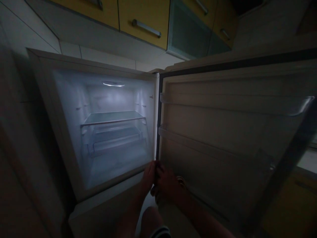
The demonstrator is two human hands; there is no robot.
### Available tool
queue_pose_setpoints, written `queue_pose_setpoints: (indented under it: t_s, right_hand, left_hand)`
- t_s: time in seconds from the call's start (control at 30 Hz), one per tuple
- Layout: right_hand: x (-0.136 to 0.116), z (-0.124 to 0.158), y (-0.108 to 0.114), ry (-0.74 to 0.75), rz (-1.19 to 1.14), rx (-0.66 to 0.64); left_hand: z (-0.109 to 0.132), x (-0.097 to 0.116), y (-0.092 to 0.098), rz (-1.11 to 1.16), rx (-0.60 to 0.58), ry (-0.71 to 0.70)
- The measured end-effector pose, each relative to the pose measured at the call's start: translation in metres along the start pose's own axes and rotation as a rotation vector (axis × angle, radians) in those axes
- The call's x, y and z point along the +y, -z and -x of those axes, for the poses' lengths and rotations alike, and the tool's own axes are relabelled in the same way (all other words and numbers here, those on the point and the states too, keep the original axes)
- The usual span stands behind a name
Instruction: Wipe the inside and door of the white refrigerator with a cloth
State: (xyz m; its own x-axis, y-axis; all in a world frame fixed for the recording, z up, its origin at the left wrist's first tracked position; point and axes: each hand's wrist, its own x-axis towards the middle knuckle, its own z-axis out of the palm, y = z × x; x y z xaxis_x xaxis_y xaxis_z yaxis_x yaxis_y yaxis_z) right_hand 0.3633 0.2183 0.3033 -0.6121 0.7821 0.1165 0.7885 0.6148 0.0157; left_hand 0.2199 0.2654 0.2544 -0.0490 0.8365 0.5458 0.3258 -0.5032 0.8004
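Observation:
A fridge's upper compartment (pixel 116 158) stands with its door (pixel 223 132) swung wide to the right, the inside lit. Both hands meet at the lower corner on the hinge side, where the door joins the body. My left hand (pixel 148 175) lies against the compartment's front edge with fingers extended. Just right of it, my right hand (pixel 167 181) has its fingers curled at the door's lower hinge corner. Whatever is between those fingers is hidden in the dark. A ringed, banded object (pixel 181 181) shows beside the right hand, too dim to name.
Inside are a glass shelf (pixel 114 117) and a clear drawer (pixel 117 134). Clear racks (pixel 230 104) line the door. Yellow wall cabinets (pixel 143 19) hang above. A knee (pixel 151 219) shows below the hands. The surroundings are dark.

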Motion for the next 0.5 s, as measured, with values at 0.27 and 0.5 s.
queue_pose_setpoints:
  t_s: [0.27, 0.5]
  right_hand:
    - [0.089, 0.215, -0.033, -0.362, 0.092, 0.118]
    - [0.089, 0.217, 0.103, -0.113, -0.085, 0.371]
  left_hand:
    - [0.045, -0.017, -0.029, -0.452, -0.134, -0.381]
    - [0.040, -0.020, -0.040, -0.700, -0.237, -0.451]
